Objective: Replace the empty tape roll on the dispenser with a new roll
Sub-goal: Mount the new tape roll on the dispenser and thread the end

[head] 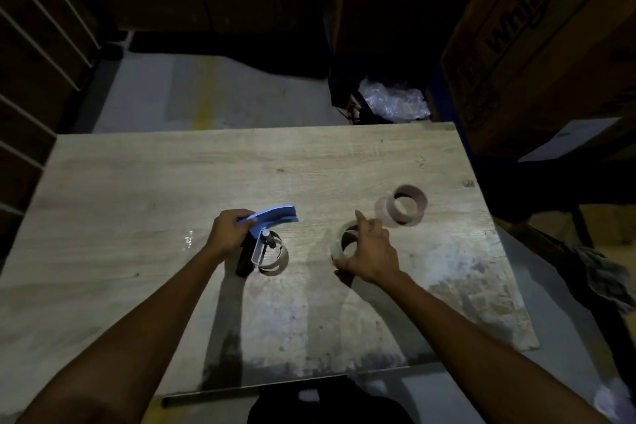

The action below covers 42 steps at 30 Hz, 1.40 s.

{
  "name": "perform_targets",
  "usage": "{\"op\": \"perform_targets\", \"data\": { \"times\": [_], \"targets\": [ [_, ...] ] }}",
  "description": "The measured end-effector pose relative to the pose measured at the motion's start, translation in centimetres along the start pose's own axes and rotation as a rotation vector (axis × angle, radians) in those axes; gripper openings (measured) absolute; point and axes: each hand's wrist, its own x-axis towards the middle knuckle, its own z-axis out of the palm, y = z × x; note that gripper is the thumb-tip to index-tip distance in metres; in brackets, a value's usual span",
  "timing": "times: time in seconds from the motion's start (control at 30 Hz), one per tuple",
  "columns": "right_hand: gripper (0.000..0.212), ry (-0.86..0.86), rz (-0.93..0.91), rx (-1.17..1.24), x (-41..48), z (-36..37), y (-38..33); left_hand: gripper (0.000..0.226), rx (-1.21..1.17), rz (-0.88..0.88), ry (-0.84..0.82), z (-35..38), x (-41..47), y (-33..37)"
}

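A blue tape dispenser (272,220) lies on the wooden table (137,189), its metal spool frame (272,256) pointing toward me with no roll on it. My left hand (227,234) grips the dispenser's handle end. To its right, a clear tape roll (340,244) stands on the table, and my right hand (370,251) holds it with thumb and fingers around its rim. Farther right and away from me lies an empty cardboard core (406,205), apart from both hands.
Large cardboard boxes (537,38) stand close at the back right, with crumpled plastic wrap (392,100) beside them. More dark boxes line the left and back. A grey cloth (605,272) lies off the table's right edge. The lighting is dim.
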Motion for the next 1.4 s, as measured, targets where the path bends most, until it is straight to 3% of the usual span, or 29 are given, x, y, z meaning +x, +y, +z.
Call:
{"op": "perform_targets", "data": {
  "times": [0.2, 0.3, 0.4, 0.53, 0.6, 0.8, 1.2, 1.3, 1.4],
  "targets": [
    [0.12, -0.034, -0.047, -0.029, 0.0, 3.2, -6.4, 0.017, 0.14, 0.052, -0.16, -3.0, 0.5, -1.7],
    [0.121, -0.059, -0.034, -0.048, -0.2, 4.5, -8.1, 0.03, 0.115, 0.058, -0.142, -3.4, 0.6, -2.3],
    [0.122, -0.067, -0.009, -0.074, -0.8, 5.7, -9.0, 0.054, 0.039, 0.012, -0.022, -3.4, -0.5, -2.5],
    [0.121, -0.037, 0.057, -0.093, -1.6, 7.0, -9.7, 0.023, 0.059, -0.013, 0.343, -3.0, -3.5, -3.4],
    [0.121, -0.024, 0.093, -0.075, -1.8, 7.2, -9.9, 0.009, 0.031, -0.044, 0.379, -2.8, -5.2, -4.0],
    [0.119, -0.012, 0.1, -0.021, -2.5, 7.2, -9.5, 0.015, -0.048, -0.057, 0.181, -1.4, -8.4, -6.1],
    [0.13, -0.024, 0.079, 0.074, -4.0, 7.3, -8.5, 0.014, -0.072, 0.007, 0.042, -0.2, -8.9, -4.3],
    [0.114, 0.028, 0.071, 0.234, -3.9, 7.3, -7.7, 0.016, -0.061, 0.012, 0.043, 0.0, -8.8, -4.0],
    [0.078, 0.134, 0.169, 0.386, -3.6, 7.3, -6.7, 0.016, -0.052, 0.025, 0.045, 0.0, -8.7, -3.9]
  ]
}}
